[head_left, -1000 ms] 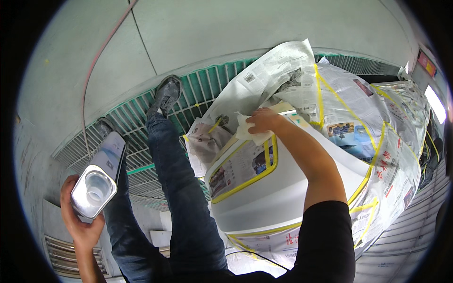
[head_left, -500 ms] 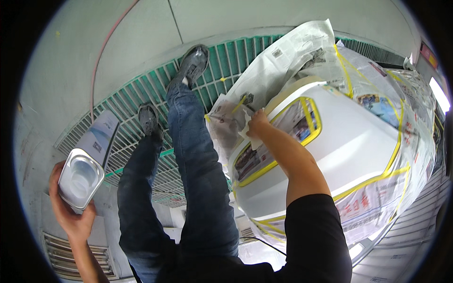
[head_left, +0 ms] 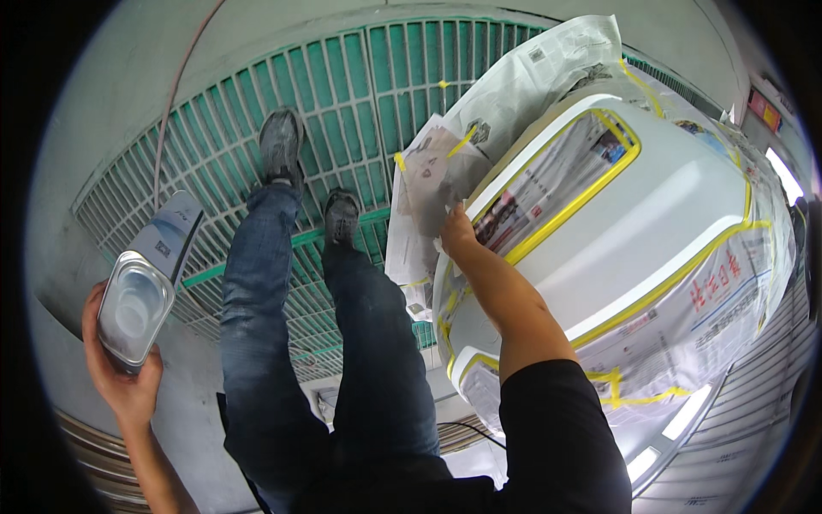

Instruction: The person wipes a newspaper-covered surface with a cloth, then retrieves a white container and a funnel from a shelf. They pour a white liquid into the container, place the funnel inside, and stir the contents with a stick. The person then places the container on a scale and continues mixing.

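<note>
My left hand (head_left: pixel 124 377) is closed round the near end of a rectangular metal can (head_left: pixel 141 295). Its bare silver end, with rounded corners, faces me, and its white and blue printed side points away. At the right, my right hand (head_left: pixel 459 231) is closed at the far left edge of a white car body panel (head_left: pixel 599 244). A white wipe showed in that hand a moment before; now the hand mostly hides it. Yellow masking tape (head_left: pixel 572 223) borders the panel's openings, and newspaper (head_left: pixel 548 193) covers them.
Newspaper and clear plastic film (head_left: pixel 728 283) wrap the rest of the vehicle. My shoes (head_left: pixel 281 146) stand on a metal floor grating (head_left: pixel 377 103) over green matting. A thin red hose (head_left: pixel 175 94) runs along the left. Slatted panelling (head_left: pixel 728 437) lies at the lower right.
My feet have stepped, and the view has shifted along the panel. My right hand has moved along the panel's edge, and the wipe shows less. My left hand still holds the can.
</note>
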The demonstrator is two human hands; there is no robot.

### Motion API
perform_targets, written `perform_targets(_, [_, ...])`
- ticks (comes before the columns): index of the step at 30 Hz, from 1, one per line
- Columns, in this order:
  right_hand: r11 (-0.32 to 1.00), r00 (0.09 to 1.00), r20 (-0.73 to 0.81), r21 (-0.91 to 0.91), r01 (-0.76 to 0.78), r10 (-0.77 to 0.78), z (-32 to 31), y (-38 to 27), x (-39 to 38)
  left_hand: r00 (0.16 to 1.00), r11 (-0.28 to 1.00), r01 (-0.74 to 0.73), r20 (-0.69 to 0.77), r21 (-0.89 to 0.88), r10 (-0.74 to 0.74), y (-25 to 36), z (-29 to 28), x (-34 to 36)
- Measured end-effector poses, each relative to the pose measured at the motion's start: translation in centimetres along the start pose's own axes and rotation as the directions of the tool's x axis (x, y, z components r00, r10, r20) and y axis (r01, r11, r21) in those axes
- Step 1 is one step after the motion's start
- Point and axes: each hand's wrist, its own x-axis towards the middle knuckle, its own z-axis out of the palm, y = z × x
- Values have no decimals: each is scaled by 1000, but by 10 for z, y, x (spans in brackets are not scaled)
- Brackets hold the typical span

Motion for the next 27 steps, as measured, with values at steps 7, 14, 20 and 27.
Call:
perform_targets(7, [969,998,31,-241,61,-55,34,-89,-1,992,998,52,-119,44,-46,-50,23,-139])
perform_targets(14, [943,993,-104,-322,-84,53,157,-186,67,992,998,65,-103,-22,-67,-87,55,-240])
perform_targets(20, [857,945,-278,-429,-284,174,260,-259,89,997,998,3,-83,-58,-8,-135,96,-315])
perform_targets(27, [965,994,-71,-241,-102,88,235,-315,42,989,996,62,-133,-67,-71,-173,148,-440])
